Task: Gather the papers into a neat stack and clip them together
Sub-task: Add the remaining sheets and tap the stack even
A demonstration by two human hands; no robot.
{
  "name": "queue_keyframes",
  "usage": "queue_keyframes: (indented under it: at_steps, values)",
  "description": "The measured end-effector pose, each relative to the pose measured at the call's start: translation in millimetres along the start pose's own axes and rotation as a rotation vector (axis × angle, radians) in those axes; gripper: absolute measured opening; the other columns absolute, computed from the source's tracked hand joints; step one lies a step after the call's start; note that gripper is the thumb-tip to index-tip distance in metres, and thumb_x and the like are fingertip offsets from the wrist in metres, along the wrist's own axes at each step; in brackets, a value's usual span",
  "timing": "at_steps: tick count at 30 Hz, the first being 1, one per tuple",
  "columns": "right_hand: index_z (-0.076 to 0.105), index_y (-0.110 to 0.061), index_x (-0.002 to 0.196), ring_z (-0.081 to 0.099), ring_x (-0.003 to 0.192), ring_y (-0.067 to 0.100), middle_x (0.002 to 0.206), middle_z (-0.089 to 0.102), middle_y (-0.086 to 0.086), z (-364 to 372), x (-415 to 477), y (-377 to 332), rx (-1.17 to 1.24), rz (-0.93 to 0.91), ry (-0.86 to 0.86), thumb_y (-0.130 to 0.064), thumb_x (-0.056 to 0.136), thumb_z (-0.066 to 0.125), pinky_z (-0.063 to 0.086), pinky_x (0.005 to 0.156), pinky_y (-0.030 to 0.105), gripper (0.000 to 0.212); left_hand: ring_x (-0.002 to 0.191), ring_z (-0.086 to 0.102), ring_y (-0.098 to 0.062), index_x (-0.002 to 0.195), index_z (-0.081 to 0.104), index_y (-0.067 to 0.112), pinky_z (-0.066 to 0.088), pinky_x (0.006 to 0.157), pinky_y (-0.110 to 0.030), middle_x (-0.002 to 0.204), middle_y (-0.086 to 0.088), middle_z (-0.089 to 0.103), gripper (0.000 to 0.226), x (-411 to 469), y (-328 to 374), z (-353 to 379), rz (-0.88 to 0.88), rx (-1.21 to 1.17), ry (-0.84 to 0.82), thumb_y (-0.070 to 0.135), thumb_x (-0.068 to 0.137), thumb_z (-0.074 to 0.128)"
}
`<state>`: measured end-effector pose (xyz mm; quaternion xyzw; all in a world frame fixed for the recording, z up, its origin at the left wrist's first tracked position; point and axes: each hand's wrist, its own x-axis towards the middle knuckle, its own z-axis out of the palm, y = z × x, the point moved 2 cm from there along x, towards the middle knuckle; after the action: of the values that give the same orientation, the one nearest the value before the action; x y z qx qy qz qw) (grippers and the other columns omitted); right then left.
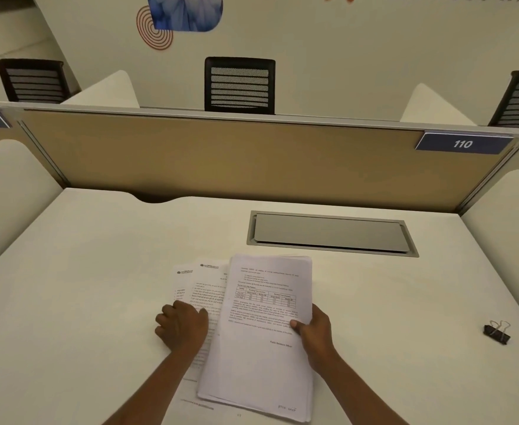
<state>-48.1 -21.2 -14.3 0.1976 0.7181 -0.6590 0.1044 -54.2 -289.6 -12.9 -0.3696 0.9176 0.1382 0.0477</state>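
A stack of printed white papers (261,348) lies near the front middle of the desk, its top page showing a table and text. My right hand (315,335) grips the stack's right edge, thumb on top. To its left, two or three loose printed sheets (200,283) are fanned out flat, partly under the stack. My left hand (183,328) rests on those sheets with fingers curled, pressing down. A black binder clip (497,332) with silver handles lies alone at the desk's right side, far from both hands.
The cream desk (83,286) has a grey metal cable flap (331,233) behind the papers. A tan partition (221,157) with a blue "110" plate (463,144) closes the back; white side dividers flank the desk. Black mesh chairs stand beyond.
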Motion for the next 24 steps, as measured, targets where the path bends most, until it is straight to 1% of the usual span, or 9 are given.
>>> queue_keyframes:
  at_steps: [2, 6, 12, 14, 16, 17, 19, 21, 24]
  values:
    - [0.064, -0.016, 0.112, 0.07, 0.091, 0.02, 0.104, 0.072, 0.002, 3, 1, 0, 0.0, 0.004, -0.002, 0.009, 0.077, 0.063, 0.06, 0.078, 0.037, 0.043, 0.108, 0.049, -0.036, 0.111, 0.053, 0.001, 0.042, 0.088, -0.041, 0.115, -0.018, 0.054, 0.054, -2, 2, 0, 0.018, 0.026, -0.021, 0.044, 0.081, 0.064]
    - [0.065, -0.016, 0.112, 0.07, 0.091, 0.019, 0.105, 0.072, 0.003, 8, 1, 0, -0.001, 0.018, -0.021, 0.009, 0.077, 0.062, 0.06, 0.074, 0.032, 0.043, 0.112, 0.049, -0.036, 0.116, 0.05, 0.0, 0.042, 0.093, -0.041, 0.119, -0.018, 0.055, 0.056, -3, 8, 0, 0.011, -0.001, -0.092, 0.041, 0.081, 0.065]
    - [0.058, -0.022, 0.119, 0.068, 0.094, 0.016, 0.107, 0.07, -0.002, 13, -4, -7, 0.05, 0.034, -0.039, 0.015, 0.077, 0.059, 0.058, 0.067, 0.02, 0.056, 0.107, 0.058, -0.036, 0.115, 0.05, 0.002, 0.049, 0.09, -0.041, 0.117, -0.017, 0.059, 0.039, -4, 17, 2, 0.028, -0.216, -0.255, 0.031, 0.088, 0.053]
    - [0.051, -0.021, 0.128, 0.066, 0.1, 0.017, 0.114, 0.068, 0.0, 16, -4, -5, 0.048, 0.035, -0.037, 0.015, 0.077, 0.06, 0.058, 0.076, 0.024, 0.063, 0.102, 0.061, -0.032, 0.113, 0.056, 0.005, 0.051, 0.087, -0.039, 0.114, -0.014, 0.062, 0.037, -6, 19, 3, 0.078, -0.223, -0.314, 0.034, 0.09, 0.049]
    - [0.041, -0.015, 0.138, 0.062, 0.108, 0.023, 0.125, 0.062, 0.006, 17, -3, -2, 0.039, 0.087, -0.023, 0.014, 0.077, 0.062, 0.055, 0.09, 0.037, 0.071, 0.101, 0.061, -0.029, 0.113, 0.057, 0.006, 0.05, 0.084, -0.035, 0.113, -0.011, 0.064, 0.04, -9, 21, 1, 0.111, -0.21, -0.344, 0.039, 0.091, 0.051]
    - [0.042, -0.013, 0.137, 0.062, 0.107, 0.023, 0.125, 0.062, 0.007, 18, -3, -1, 0.029, 0.109, -0.018, 0.014, 0.077, 0.062, 0.055, 0.09, 0.038, 0.069, 0.1, 0.061, -0.028, 0.112, 0.057, 0.007, 0.049, 0.081, -0.034, 0.111, -0.009, 0.064, 0.04, -9, 22, 1, 0.117, -0.227, -0.357, 0.041, 0.09, 0.054]
    - [0.054, -0.012, 0.126, 0.064, 0.096, 0.017, 0.115, 0.066, 0.005, 17, -5, -4, -0.001, 0.12, -0.002, 0.015, 0.077, 0.06, 0.056, 0.075, 0.027, 0.057, 0.093, 0.061, -0.026, 0.107, 0.057, 0.008, 0.048, 0.074, -0.032, 0.104, -0.006, 0.063, 0.041, -9, 23, 1, 0.124, -0.29, -0.401, 0.041, 0.084, 0.064]
    - [0.06, -0.012, 0.116, 0.063, 0.087, 0.011, 0.106, 0.068, 0.003, 18, -7, -8, -0.017, 0.126, 0.008, 0.016, 0.076, 0.058, 0.051, 0.063, 0.018, 0.048, 0.09, 0.061, -0.023, 0.104, 0.058, 0.011, 0.05, 0.073, -0.032, 0.099, -0.002, 0.063, 0.043, -9, 22, 3, 0.148, -0.356, -0.475, 0.037, 0.075, 0.075]
    - [0.059, -0.013, 0.112, 0.063, 0.085, 0.011, 0.1, 0.067, 0.001, 22, -9, -12, -0.035, 0.123, 0.008, 0.016, 0.076, 0.057, 0.049, 0.059, 0.017, 0.046, 0.091, 0.065, -0.025, 0.099, 0.065, 0.01, 0.055, 0.081, -0.038, 0.098, -0.005, 0.07, 0.038, -6, 19, 7, 0.152, -0.534, -0.558, 0.018, 0.067, 0.083]
